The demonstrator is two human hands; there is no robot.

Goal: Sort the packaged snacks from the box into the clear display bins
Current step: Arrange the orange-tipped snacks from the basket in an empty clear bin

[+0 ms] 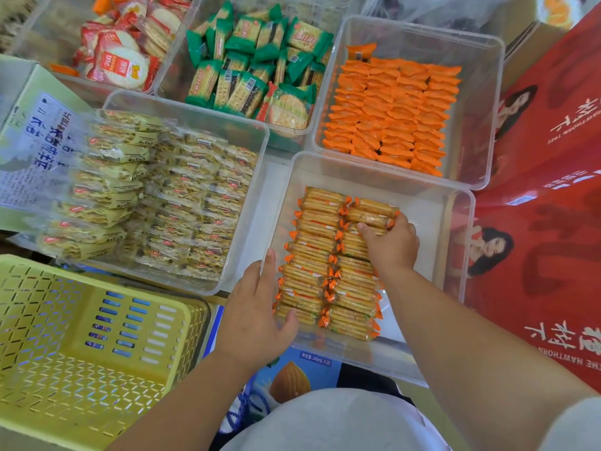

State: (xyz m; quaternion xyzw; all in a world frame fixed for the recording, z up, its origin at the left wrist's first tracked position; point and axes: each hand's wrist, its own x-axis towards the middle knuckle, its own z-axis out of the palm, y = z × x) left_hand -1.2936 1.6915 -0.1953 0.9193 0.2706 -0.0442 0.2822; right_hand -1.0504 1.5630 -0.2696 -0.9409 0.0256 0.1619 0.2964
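Note:
A clear bin point(455, 222) in front of me holds two rows of orange-ended cracker packs point(312, 255). My right hand point(392, 245) reaches into it and grips one cracker pack point(369, 216) at the far end of the right row. My left hand point(257, 307) rests on the bin's near left wall, its thumb touching the nearest packs in the left row. Neighbouring clear bins hold yellow cracker packs point(182, 203), orange packs point(390, 115), green packs point(253, 63) and red round-cracker packs point(123, 47).
An empty yellow plastic basket point(81, 346) stands at the near left. A large red printed carton point(546, 203) fills the right side. A pale green carton point(29, 131) lies at the left, and a blue almond-drink box point(292, 375) sits under the front bin.

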